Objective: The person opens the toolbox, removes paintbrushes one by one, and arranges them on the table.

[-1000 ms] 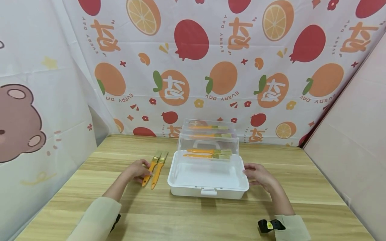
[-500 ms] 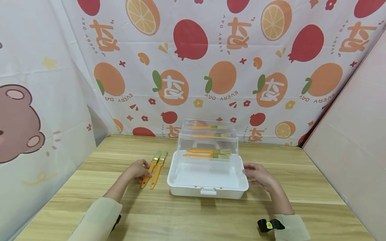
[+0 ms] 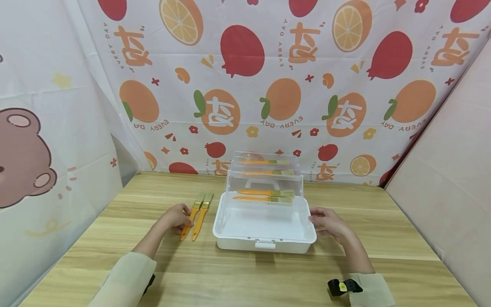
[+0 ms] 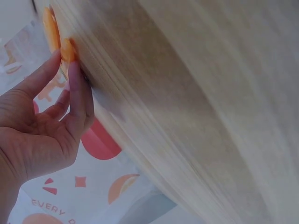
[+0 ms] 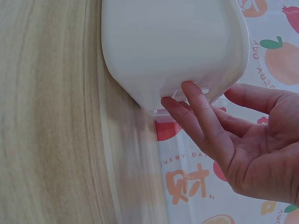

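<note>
My left hand (image 3: 176, 216) pinches the orange handle of a paintbrush (image 3: 186, 230) between thumb and fingers; it lies on the table at the left. Just right of it lies a second paintbrush (image 3: 199, 224), bristles pointing away. In the left wrist view, orange handle ends (image 4: 68, 49) show at the fingertips. A white plastic box (image 3: 264, 245) stands in the middle, its clear lid raised. My right hand (image 3: 330, 222) rests against the box's right side. In the right wrist view, its fairly straight fingers (image 5: 201, 109) touch the outer wall, with the thumb near the rim.
Behind the box's bottom, clear raised trays (image 3: 264, 179) hold several orange-handled paintbrushes (image 3: 255, 192). A latch (image 3: 265, 244) sits on the box's front. The wooden table (image 3: 238, 281) ends at a fruit-print cloth (image 3: 245, 106) at the back, with pale cloths on both sides.
The paintbrush under my left hand has slid very slightly toward me. My right hand and the box hold still.
</note>
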`<state>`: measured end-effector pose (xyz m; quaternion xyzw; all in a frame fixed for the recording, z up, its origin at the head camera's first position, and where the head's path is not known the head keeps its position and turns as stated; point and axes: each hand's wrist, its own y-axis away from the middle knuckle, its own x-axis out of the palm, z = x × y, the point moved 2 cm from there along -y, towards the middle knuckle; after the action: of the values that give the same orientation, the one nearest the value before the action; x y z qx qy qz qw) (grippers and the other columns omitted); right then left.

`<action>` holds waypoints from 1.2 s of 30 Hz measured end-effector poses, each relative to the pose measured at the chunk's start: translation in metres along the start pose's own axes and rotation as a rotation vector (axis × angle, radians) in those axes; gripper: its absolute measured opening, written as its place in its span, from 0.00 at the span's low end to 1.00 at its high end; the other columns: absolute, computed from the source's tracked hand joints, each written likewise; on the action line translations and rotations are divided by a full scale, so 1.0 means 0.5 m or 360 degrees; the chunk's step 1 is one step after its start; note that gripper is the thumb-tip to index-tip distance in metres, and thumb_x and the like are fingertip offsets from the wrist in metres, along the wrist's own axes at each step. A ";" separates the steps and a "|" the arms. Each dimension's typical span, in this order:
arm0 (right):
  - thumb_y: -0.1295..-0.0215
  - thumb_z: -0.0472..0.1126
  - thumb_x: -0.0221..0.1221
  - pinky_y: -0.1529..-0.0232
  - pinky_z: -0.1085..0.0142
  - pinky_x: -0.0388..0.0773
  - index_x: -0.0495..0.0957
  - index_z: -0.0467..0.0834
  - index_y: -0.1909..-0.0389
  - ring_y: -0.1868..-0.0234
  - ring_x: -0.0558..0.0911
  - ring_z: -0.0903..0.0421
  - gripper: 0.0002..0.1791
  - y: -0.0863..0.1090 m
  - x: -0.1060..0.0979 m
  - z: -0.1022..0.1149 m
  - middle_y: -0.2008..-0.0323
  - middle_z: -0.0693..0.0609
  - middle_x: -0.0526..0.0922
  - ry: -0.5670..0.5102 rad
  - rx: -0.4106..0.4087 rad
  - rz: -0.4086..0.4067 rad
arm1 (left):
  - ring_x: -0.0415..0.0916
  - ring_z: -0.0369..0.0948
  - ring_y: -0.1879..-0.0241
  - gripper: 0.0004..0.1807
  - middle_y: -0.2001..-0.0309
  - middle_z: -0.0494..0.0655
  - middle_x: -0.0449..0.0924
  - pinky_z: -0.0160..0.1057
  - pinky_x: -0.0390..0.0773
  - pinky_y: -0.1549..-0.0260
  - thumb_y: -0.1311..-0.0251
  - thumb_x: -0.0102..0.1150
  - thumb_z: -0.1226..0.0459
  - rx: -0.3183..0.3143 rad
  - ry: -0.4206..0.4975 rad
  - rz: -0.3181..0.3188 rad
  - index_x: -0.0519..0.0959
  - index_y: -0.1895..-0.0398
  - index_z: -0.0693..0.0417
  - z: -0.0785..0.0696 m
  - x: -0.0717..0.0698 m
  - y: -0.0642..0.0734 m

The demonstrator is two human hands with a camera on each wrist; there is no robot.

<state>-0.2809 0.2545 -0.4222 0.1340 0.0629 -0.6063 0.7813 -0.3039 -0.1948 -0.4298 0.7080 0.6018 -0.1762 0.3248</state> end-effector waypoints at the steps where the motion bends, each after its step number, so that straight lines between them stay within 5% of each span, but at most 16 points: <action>1: 0.34 0.37 0.51 0.64 0.56 0.78 0.62 0.26 0.42 0.58 0.78 0.50 0.24 0.000 0.000 0.000 0.55 0.41 0.76 0.0004 -0.0004 0.0005 | 0.68 0.42 0.78 0.17 0.76 0.53 0.68 0.39 0.77 0.80 0.47 0.61 0.73 0.0009 -0.0003 -0.0004 0.66 0.58 0.69 0.001 0.000 0.001; 6: 0.34 0.37 0.51 0.64 0.56 0.78 0.63 0.26 0.42 0.58 0.78 0.50 0.24 0.001 -0.001 -0.002 0.56 0.42 0.77 0.0008 -0.0014 -0.0002 | 0.69 0.43 0.77 0.18 0.75 0.54 0.69 0.40 0.76 0.80 0.47 0.61 0.72 0.0055 -0.0043 -0.0012 0.66 0.57 0.70 0.000 0.002 0.003; 17: 0.34 0.37 0.51 0.64 0.56 0.78 0.62 0.26 0.42 0.58 0.78 0.50 0.25 0.005 -0.003 -0.004 0.56 0.42 0.77 0.0017 -0.0033 0.0013 | 0.70 0.42 0.77 0.17 0.71 0.48 0.73 0.39 0.70 0.79 0.46 0.62 0.66 0.0279 -0.0612 -0.0222 0.71 0.56 0.64 -0.063 -0.007 0.010; 26: 0.34 0.37 0.51 0.64 0.55 0.78 0.62 0.26 0.41 0.57 0.78 0.49 0.25 0.006 -0.005 -0.006 0.55 0.42 0.76 0.0014 -0.0030 0.0014 | 0.72 0.41 0.75 0.10 0.71 0.43 0.76 0.38 0.71 0.80 0.50 0.65 0.66 0.0683 -0.0896 -0.0407 0.77 0.64 0.55 -0.162 -0.012 0.024; 36: 0.35 0.37 0.52 0.64 0.56 0.77 0.62 0.27 0.41 0.58 0.78 0.50 0.25 0.011 -0.004 -0.004 0.55 0.42 0.76 0.0014 -0.0030 0.0006 | 0.72 0.37 0.73 0.08 0.73 0.38 0.76 0.33 0.70 0.79 0.49 0.66 0.64 0.1152 -0.0980 -0.0344 0.79 0.66 0.52 -0.287 0.024 0.038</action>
<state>-0.2759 0.2582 -0.4228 0.1293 0.0717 -0.6037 0.7834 -0.3034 -0.0905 -0.3285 0.6239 0.4479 -0.6082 0.2007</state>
